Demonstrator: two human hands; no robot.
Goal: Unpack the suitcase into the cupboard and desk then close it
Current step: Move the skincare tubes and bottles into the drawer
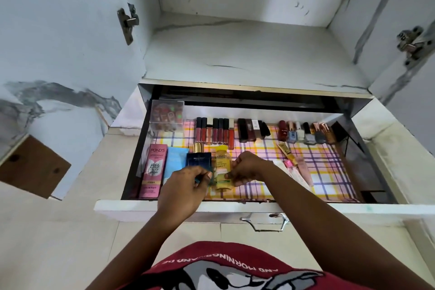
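Note:
An open drawer (235,206) of the white cupboard is lined with checked paper and holds cosmetics. My left hand (186,189) pinches the near end of a dark blue perfume bottle (199,160) that lies flat in the drawer. My right hand (247,168) grips a yellow Garnier bottle (221,167) lying right beside it. A pink Pond's BB cream box (154,169) and a light blue packet (175,162) lie to the left of them. The suitcase is out of view.
Rows of lip glosses (214,133), lipsticks (253,130) and nail polishes (306,133) line the drawer's back. A clear box (167,115) sits at back left, slim tubes (294,162) at right. The cupboard shelf (254,54) above stands open, doors swung aside. A metal handle (266,221) hangs below.

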